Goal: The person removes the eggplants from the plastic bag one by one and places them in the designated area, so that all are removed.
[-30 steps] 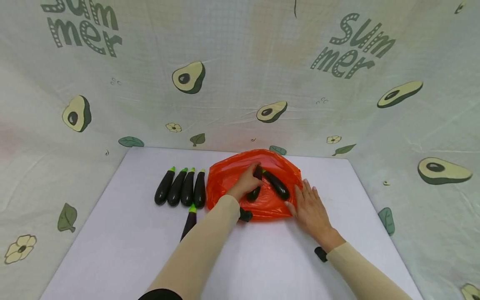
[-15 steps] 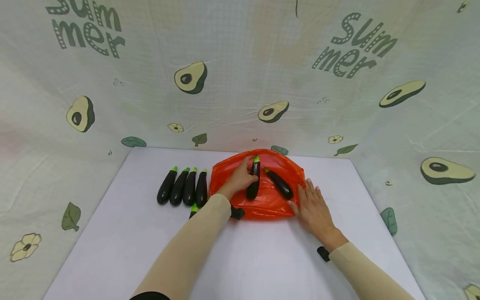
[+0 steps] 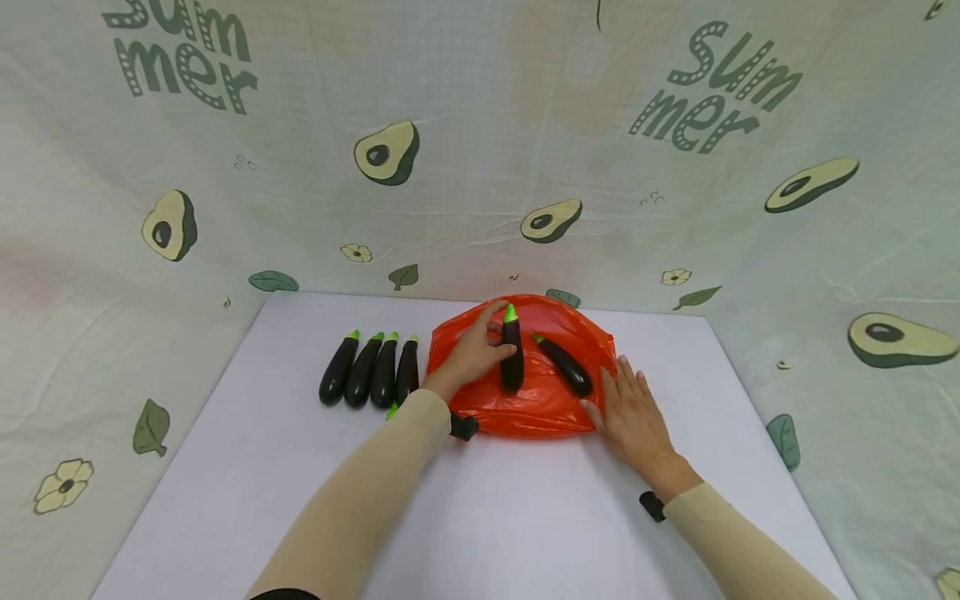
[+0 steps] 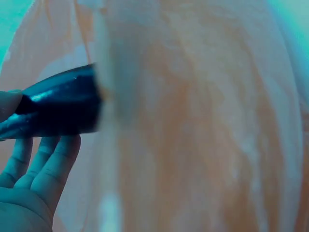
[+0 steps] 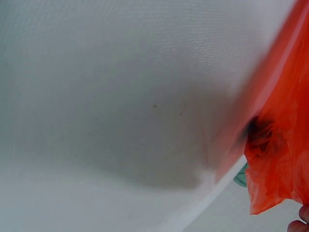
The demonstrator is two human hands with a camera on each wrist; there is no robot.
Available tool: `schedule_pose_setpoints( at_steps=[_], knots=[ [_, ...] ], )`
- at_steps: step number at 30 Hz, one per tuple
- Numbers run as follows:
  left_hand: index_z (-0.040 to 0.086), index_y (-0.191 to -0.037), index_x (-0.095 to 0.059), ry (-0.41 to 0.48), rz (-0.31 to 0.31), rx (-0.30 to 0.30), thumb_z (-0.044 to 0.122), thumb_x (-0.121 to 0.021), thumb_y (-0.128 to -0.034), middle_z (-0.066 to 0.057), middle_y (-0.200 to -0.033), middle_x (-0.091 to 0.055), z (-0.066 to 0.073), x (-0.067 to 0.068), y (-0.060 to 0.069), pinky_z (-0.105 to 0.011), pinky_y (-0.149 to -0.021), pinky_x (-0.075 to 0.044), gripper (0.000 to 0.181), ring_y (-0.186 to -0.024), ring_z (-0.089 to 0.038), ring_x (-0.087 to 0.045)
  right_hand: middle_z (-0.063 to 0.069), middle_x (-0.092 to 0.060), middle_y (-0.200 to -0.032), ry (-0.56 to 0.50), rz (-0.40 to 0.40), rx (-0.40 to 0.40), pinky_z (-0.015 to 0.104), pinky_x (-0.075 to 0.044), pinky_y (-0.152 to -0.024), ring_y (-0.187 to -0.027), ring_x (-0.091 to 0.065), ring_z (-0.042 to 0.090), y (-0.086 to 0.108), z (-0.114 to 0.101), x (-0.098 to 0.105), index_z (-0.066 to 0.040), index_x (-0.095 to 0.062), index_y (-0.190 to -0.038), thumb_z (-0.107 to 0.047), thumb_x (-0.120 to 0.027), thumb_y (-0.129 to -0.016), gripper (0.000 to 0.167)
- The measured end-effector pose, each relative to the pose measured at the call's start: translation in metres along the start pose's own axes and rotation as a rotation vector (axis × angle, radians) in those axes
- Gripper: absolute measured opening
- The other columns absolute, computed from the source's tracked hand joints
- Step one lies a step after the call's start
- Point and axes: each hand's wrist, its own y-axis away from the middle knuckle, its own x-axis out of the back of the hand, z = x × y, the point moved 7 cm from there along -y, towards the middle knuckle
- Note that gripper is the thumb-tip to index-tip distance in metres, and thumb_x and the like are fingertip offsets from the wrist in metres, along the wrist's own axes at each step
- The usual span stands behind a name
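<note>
A red plastic bag point(image 3: 536, 421) lies spread at the middle back of the table. Over it, my left hand point(image 3: 471, 354) holds a dark eggplant point(image 3: 512, 362) between thumb and fingers, its green stem end pointing away. The left wrist view shows the thumb above that eggplant point(image 4: 58, 106) and the fingers below, with the bag's film blurred across its far end. A second eggplant point(image 3: 567, 367) lies slanted on the bag to the right. My right hand point(image 3: 633, 421) rests with straight fingers at the bag's right edge. In the right wrist view, only its fingertips point(image 5: 300, 224) show.
Several eggplants point(image 3: 362, 375) lie in a row left of the bag, stems away. Another one's green stem point(image 3: 392, 412) peeks out beside my left sleeve, which hides the rest. A patterned cloth point(image 3: 465, 183) hangs behind the white table point(image 3: 540, 517).
My left hand has shifted slightly left and away with the eggplant, whose green stem has come into sight. My left forearm covers more of the near eggplant. The right hand stays at the bag's edge.
</note>
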Motion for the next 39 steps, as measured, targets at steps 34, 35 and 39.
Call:
schedule_pose_setpoints(
  at_steps=[34,35,39],
  knots=[
    [0.043,-0.154,-0.05,0.226,-0.053,-0.036,0.009,-0.074,-0.0989,-0.011,-0.143,-0.059,0.01,0.068,0.053,-0.045,-0.101,-0.059,0.069,-0.123,-0.031,-0.068,0.038,-0.034,-0.162,-0.011,0.02,0.01,0.066,-0.022,-0.126,-0.155,-0.026,0.052,-0.001,-0.001,0.003,0.013,-0.04,-0.152,-0.037,-0.063,-0.104,0.073],
    [0.042,-0.154,-0.049,0.225,-0.053,-0.039,0.008,-0.074,-0.0989,-0.012,-0.143,-0.059,0.009,0.072,0.056,-0.045,-0.101,-0.059,0.069,-0.123,-0.031,-0.068,0.038,-0.034,-0.162,-0.013,0.021,0.011,0.066,-0.022,-0.126,-0.155,-0.026,0.052,-0.001,-0.001,0.003,0.013,-0.04,-0.152,-0.037,-0.063,-0.104,0.073],
    [0.039,-0.157,-0.047,0.198,-0.047,-0.05,0.009,-0.074,-0.099,-0.013,-0.143,-0.059,0.006,0.088,0.066,-0.045,-0.102,-0.058,0.071,-0.124,-0.032,-0.068,0.038,-0.034,-0.162,-0.015,0.022,0.011,0.066,-0.023,-0.126,-0.155,-0.026,0.052,-0.001,-0.002,0.004,0.013,-0.041,-0.152,-0.037,-0.063,-0.104,0.072]
  ],
)
